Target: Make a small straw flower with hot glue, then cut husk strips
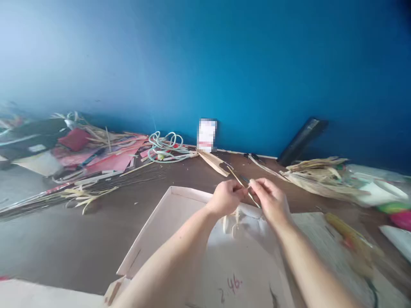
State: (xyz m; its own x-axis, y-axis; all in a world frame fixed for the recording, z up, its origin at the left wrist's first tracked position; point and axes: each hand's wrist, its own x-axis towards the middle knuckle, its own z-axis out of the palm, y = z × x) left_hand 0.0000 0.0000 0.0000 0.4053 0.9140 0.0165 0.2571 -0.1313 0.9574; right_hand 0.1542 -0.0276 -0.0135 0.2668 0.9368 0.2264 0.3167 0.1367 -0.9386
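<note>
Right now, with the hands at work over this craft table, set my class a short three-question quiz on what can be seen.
1. True or false: the left hand and the right hand both pinch one thin pale strip.
2. Where is the coiled green cord? A) hanging from a hook; B) lying on the table near the blue wall; C) wrapped around a wrist.
3. Fill in: the hands work above an open pale cardboard ____.

Key: 1 true; 2 B; 3 box.

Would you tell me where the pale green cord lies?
Head view: the pale green cord lies left of centre by the blue wall, between red papers and a white card.
</note>
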